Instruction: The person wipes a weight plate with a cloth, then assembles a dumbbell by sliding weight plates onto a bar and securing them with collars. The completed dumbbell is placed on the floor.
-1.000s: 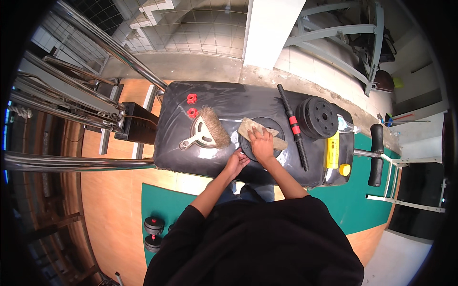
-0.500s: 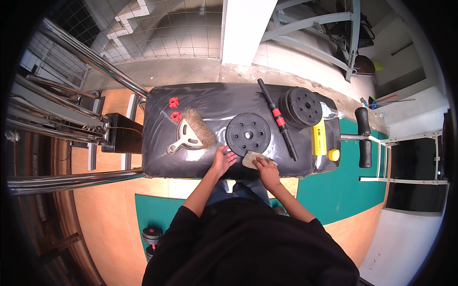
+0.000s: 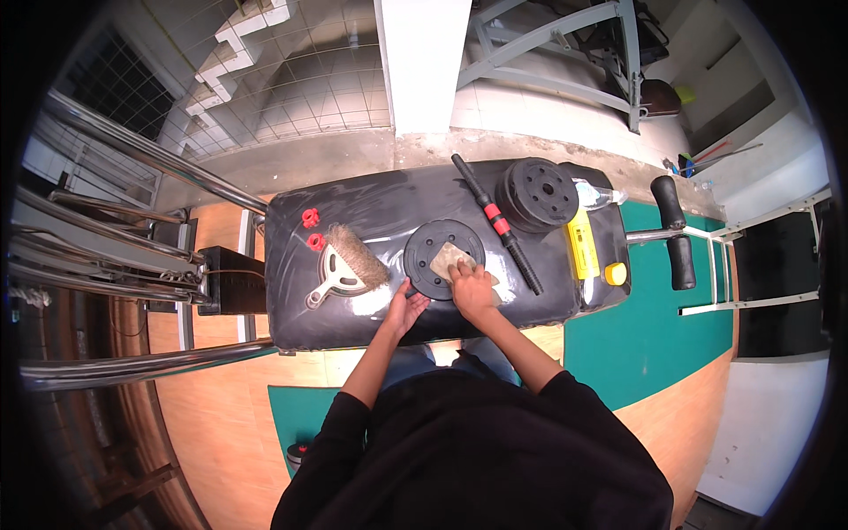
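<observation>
Glossy black and padded, the desk (image 3: 397, 201) carries a weight plate (image 3: 420, 263) between its near and far edges, apparently steadied by the half-open left hand (image 3: 406, 312) so the right hand (image 3: 472, 287) can hold a cloth (image 3: 445, 257) flat against it.

Black top (image 3: 468, 450) — bare forearms (image 3: 369, 367); blue trousers (image 3: 410, 360)

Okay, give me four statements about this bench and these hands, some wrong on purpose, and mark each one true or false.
1. The right hand holds a cloth against the lone black plate. True.
2. The brush is in the left hand. False: the brush lies on the bench.
3. The bar lies between the lone black plate and the stacked plates. True.
4. The two red rings lie at the bench's right end. False: they lie toward its left end.
</observation>
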A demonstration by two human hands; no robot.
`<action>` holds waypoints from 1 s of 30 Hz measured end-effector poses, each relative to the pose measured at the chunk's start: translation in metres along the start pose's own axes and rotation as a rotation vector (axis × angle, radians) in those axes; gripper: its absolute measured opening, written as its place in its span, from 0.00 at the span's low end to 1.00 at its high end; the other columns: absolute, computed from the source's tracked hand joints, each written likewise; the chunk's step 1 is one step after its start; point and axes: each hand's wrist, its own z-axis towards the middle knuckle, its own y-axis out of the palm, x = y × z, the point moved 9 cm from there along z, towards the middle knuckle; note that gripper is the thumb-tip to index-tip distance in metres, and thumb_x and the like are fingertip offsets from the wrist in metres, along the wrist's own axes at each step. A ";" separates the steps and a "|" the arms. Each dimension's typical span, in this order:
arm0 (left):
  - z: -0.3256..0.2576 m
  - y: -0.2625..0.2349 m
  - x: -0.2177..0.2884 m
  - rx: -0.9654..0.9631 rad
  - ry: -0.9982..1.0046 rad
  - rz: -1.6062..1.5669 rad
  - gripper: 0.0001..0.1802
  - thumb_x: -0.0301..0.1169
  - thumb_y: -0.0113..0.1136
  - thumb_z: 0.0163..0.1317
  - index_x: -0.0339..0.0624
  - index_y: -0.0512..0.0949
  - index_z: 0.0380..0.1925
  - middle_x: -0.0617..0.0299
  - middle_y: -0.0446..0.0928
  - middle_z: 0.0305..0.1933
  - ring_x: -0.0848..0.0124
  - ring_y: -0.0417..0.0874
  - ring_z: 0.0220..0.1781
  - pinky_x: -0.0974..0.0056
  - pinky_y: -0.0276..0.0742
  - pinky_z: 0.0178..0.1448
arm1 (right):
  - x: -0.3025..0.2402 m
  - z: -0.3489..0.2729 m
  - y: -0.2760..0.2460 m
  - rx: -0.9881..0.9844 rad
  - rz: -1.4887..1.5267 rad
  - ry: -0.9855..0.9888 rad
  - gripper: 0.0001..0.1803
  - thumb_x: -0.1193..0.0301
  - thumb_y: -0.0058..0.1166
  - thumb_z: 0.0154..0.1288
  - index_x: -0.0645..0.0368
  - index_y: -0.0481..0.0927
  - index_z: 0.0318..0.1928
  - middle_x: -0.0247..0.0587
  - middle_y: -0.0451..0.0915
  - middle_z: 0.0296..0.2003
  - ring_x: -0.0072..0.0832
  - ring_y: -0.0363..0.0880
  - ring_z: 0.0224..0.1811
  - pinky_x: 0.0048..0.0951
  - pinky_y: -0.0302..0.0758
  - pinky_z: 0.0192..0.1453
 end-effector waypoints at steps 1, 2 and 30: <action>-0.001 0.003 0.002 0.031 0.009 0.030 0.24 0.49 0.52 0.63 0.45 0.64 0.51 0.52 0.67 0.46 0.60 0.70 0.50 0.57 0.68 0.60 | -0.002 -0.009 0.001 -0.005 0.018 -0.024 0.18 0.62 0.54 0.59 0.50 0.77 0.50 0.39 0.75 0.53 0.43 0.75 0.43 0.41 0.74 0.46; -0.003 0.007 0.004 0.052 0.022 0.066 0.24 0.48 0.52 0.64 0.45 0.64 0.51 0.52 0.67 0.45 0.60 0.70 0.50 0.57 0.68 0.60 | -0.003 -0.019 0.004 -0.044 0.098 -0.041 0.18 0.62 0.54 0.59 0.51 0.76 0.50 0.40 0.76 0.52 0.43 0.75 0.43 0.41 0.74 0.46; -0.027 0.034 -0.030 0.730 0.243 0.402 0.43 0.53 0.62 0.53 0.31 0.60 0.57 0.49 0.65 0.50 0.60 0.71 0.42 0.54 0.77 0.42 | 0.579 -0.043 0.044 -0.024 0.795 1.102 0.42 0.41 0.45 0.59 0.66 0.66 0.60 0.59 0.71 0.55 0.46 0.72 0.56 0.38 0.72 0.54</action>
